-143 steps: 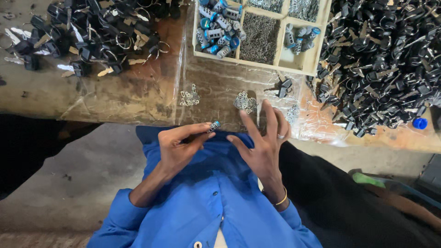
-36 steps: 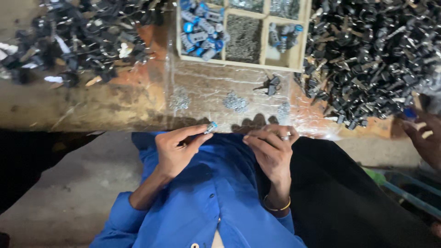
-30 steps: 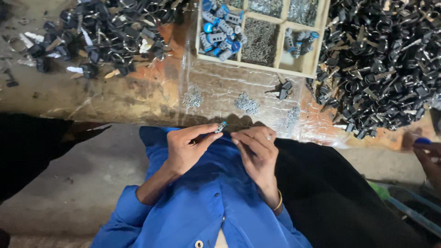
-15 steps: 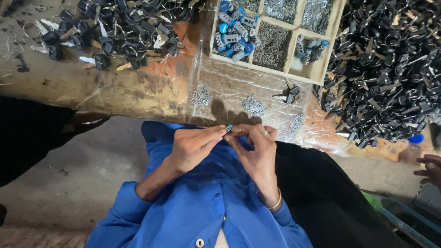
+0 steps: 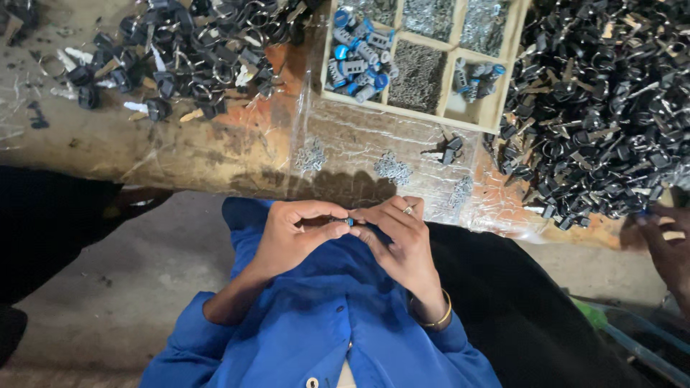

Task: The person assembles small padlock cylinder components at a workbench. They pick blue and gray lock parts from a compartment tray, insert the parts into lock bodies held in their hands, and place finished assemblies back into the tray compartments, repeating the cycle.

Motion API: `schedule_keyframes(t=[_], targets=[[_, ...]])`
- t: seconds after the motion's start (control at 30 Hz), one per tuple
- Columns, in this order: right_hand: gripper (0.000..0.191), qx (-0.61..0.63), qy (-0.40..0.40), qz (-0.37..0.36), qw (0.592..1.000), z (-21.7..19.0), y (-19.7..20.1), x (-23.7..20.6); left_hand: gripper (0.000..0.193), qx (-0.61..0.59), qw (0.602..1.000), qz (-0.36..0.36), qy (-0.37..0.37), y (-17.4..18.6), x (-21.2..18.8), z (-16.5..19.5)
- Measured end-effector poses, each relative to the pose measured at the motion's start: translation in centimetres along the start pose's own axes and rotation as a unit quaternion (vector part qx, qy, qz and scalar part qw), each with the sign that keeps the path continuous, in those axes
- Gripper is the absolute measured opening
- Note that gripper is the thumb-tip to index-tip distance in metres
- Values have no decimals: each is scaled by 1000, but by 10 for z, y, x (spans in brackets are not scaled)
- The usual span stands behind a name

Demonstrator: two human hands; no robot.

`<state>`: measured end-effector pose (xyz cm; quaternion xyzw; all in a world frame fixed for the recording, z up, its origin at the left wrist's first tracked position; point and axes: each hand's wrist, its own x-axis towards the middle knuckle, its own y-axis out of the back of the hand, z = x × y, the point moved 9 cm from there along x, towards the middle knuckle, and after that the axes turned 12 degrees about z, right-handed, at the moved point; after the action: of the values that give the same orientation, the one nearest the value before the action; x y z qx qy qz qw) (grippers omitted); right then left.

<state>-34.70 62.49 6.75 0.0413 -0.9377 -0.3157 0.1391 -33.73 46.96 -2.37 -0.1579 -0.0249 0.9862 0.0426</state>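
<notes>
1. The tabletop [image 5: 180, 154] spans the far side, partly under clear plastic sheet.
2. A large heap of black parts [image 5: 604, 108] lies far right; a smaller heap [image 5: 194, 50] far left.
3. A wooden compartment tray [image 5: 420, 115] sits between them (blue-and-grey pieces in its left cell).
4. The left hand [image 5: 291, 237] and right hand [image 5: 402, 241] meet near the chest, fingers curled, pinching a small blue-tipped part [image 5: 347, 222] between them.
5. Another person's hand [image 5: 665, 241] shows at right.
</notes>
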Motion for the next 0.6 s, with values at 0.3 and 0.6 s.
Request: schedule_keyframes(t=[0.3, 0.6], targets=[[29, 20, 63, -18, 998, -7, 10, 4, 11, -190, 975, -12, 112, -13, 2, -9], [33, 19, 92, 8, 996, -10, 12, 1, 13, -171, 980, -6, 103, -17, 9, 2]])
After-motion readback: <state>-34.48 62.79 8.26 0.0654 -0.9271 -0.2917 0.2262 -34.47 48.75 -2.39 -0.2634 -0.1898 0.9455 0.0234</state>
